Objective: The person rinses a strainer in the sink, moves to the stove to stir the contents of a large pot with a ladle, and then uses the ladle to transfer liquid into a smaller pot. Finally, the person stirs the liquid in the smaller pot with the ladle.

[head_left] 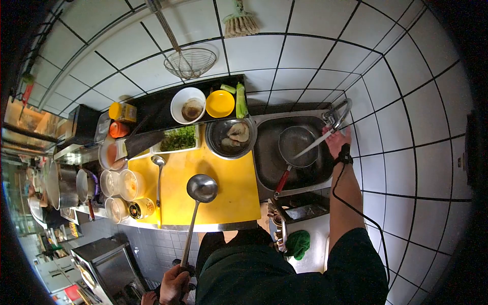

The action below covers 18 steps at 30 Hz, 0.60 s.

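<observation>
My left hand (174, 283) is closed around the handle end of a long metal ladle (202, 188). Its round bowl hangs over a yellow cutting board (234, 190). At the sink's far right corner, my right hand (338, 143) is closed at the faucet (333, 118); its fingertips are partly hidden. A stream of water (312, 146) runs from the spout into a frying pan (297, 145) with a red handle, which lies in the dark sink (267, 175). A black cord trails from my right wrist.
A steel bowl (213, 145) with pale pieces in water stands left of the sink. Chopped greens (179, 139), a spoon (159, 173) and several plastic tubs (131, 184) are further left. A wire strainer (190, 63) and a brush (241, 24) hang on the tiled wall.
</observation>
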Each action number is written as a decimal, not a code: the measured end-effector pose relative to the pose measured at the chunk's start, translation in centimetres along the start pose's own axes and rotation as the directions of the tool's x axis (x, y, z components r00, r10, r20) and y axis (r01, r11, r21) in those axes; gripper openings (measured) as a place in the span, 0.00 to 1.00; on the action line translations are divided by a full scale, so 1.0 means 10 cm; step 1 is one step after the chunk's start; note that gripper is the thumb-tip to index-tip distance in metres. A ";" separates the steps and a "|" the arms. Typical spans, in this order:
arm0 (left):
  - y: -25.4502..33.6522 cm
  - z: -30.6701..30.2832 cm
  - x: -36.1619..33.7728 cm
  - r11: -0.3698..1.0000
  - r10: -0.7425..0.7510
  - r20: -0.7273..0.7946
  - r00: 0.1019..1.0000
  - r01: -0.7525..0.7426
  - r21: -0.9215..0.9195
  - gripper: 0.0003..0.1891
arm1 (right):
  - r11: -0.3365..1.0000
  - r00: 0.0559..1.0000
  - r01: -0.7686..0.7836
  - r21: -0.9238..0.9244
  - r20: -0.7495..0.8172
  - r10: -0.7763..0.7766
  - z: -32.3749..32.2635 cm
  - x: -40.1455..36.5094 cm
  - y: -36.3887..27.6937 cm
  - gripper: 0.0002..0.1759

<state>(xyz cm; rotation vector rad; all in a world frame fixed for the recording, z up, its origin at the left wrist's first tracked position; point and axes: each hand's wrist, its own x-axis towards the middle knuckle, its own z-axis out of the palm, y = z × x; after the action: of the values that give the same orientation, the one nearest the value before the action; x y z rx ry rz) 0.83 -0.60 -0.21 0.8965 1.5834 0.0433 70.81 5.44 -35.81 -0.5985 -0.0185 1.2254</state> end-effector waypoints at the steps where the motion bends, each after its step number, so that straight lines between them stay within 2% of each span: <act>1: 0.03 0.03 -0.01 0.990 0.073 -0.095 0.993 -0.060 0.131 0.05 | 0.997 0.970 -0.054 0.063 0.240 0.037 -0.20 0.09 -0.03 0.46; 2: -0.03 -0.01 0.01 0.990 0.071 -0.103 0.992 -0.057 0.130 0.05 | 0.992 0.980 0.126 -0.009 -0.151 -0.126 0.12 -0.03 0.02 0.46; 3: -0.11 -0.07 0.04 0.999 -0.052 -0.028 0.998 0.052 -0.003 0.06 | 0.990 0.990 0.053 0.134 0.121 -0.069 0.04 0.04 -0.04 0.45; 4: -0.20 -0.12 0.05 0.977 -0.163 0.063 0.985 0.170 -0.126 0.07 | 0.966 0.921 -0.056 0.251 0.387 -0.048 -0.05 0.12 -0.13 0.45; 5: -0.14 -0.11 0.02 0.977 -0.168 0.058 0.984 0.174 -0.126 0.07 | 0.970 0.974 0.227 -0.093 -0.006 -0.228 -0.12 0.14 -0.13 0.23; 6: -0.04 -0.08 0.00 0.984 -0.156 0.052 0.986 0.159 -0.077 0.08 | 0.970 0.974 0.225 -0.090 -0.011 -0.226 0.02 0.07 -0.14 0.23; 8: 0.00 -0.07 0.00 0.989 -0.143 0.050 0.989 0.144 -0.022 0.09 | 0.963 0.952 0.270 -0.010 -0.144 -0.269 0.55 -0.15 -0.14 0.28; 9: -0.06 -0.07 0.02 0.983 -0.160 0.059 0.985 0.164 -0.080 0.10 | 0.918 0.899 0.395 0.028 -0.219 -0.380 0.44 -0.04 0.03 0.30; 10: -0.12 -0.07 0.06 0.973 -0.174 0.069 0.982 0.182 -0.139 0.10 | 0.912 0.892 0.407 -0.054 -0.194 -0.409 0.14 0.01 0.10 0.33; 11: -0.17 -0.09 0.08 0.974 -0.171 0.071 0.983 0.179 -0.140 0.10 | 0.911 0.891 0.409 -0.056 -0.193 -0.412 0.17 0.01 0.08 0.33; 12: -0.22 -0.12 0.10 0.976 -0.157 0.082 0.984 0.168 -0.136 0.10 | 0.909 0.895 0.341 -0.240 -0.214 -0.392 0.23 -0.07 0.25 0.31; 14: -0.27 -0.11 0.12 0.977 -0.145 0.082 0.986 0.156 -0.144 0.10 | 0.809 0.899 0.153 -0.568 -0.259 -0.353 0.33 -0.43 0.66 0.28; 16: -0.28 -0.02 0.10 0.956 -0.123 -0.015 0.992 0.115 -0.271 0.09 | 0.590 0.901 -0.070 -0.804 -0.305 -0.309 0.45 -0.92 1.35 0.26; 18: -0.43 -0.06 0.14 0.932 -0.085 0.025 0.996 0.089 -0.351 0.13 | 0.282 0.899 -0.270 -0.921 -0.346 -0.268 0.52 -1.28 1.83 0.23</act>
<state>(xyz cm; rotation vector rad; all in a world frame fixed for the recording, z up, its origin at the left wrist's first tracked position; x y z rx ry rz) -1.84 -2.54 -3.43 0.5447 1.5421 0.2522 48.51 0.02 -35.63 -2.0064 -0.4274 0.9184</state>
